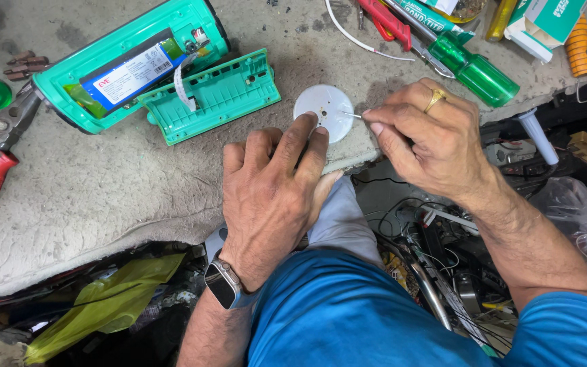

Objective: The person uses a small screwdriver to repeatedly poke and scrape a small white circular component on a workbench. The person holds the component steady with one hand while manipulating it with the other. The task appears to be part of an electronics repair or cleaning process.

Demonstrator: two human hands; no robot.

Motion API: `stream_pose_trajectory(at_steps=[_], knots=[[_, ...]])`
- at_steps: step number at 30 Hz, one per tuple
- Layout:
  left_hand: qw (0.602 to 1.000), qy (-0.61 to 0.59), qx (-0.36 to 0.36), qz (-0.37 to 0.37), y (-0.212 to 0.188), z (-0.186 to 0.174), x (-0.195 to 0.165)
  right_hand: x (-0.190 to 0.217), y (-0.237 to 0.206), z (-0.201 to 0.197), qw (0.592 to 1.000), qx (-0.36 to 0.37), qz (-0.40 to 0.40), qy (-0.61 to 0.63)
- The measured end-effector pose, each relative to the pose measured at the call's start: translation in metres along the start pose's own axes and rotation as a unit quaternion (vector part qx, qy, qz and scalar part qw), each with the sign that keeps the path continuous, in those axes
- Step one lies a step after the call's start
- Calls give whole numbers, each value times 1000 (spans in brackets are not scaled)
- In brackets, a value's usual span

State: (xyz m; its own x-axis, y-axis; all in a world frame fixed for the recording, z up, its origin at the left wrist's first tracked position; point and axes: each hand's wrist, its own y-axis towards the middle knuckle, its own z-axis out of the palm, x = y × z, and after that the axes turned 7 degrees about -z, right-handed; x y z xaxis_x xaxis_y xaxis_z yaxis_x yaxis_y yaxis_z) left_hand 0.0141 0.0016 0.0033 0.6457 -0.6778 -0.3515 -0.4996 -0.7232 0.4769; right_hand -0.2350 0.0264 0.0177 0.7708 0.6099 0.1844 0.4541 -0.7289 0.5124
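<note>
While left hand [273,183] pins white disc [325,111], right fingers [382,121] pinch probably thin pin [352,115]; green casing [127,64] open, battery [127,76] inside.

A worn grey cloth-covered worktable [103,197] fills the view from 9 to 12 o'clock under flat, even light. At 4 o'clock, a dark heap of tangled wires [436,251] lies below its edge.

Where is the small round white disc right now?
The small round white disc lies upper-centre on the grey work surface, under the left hand's fingertips, right of the open green casing.
</note>
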Motion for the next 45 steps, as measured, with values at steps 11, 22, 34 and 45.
stream_pose_trajectory(at_steps=[11, 22, 34, 45], knots=[[1000, 8, 1, -4, 2, -2, -2, 6, 3, -2, 999, -4, -9, -35], [1000, 12, 15, -1, 0, -2, 0, 3, -3, 1, 999, -18, -12, -28], [1000, 11, 18, 0, 0, -2, 0, 9, 9, -8, 1000, 5, -20, -20], [1000, 1, 8, -2, 1, -1, 0, 12, 8, -10, 999, 22, -24, -24]])
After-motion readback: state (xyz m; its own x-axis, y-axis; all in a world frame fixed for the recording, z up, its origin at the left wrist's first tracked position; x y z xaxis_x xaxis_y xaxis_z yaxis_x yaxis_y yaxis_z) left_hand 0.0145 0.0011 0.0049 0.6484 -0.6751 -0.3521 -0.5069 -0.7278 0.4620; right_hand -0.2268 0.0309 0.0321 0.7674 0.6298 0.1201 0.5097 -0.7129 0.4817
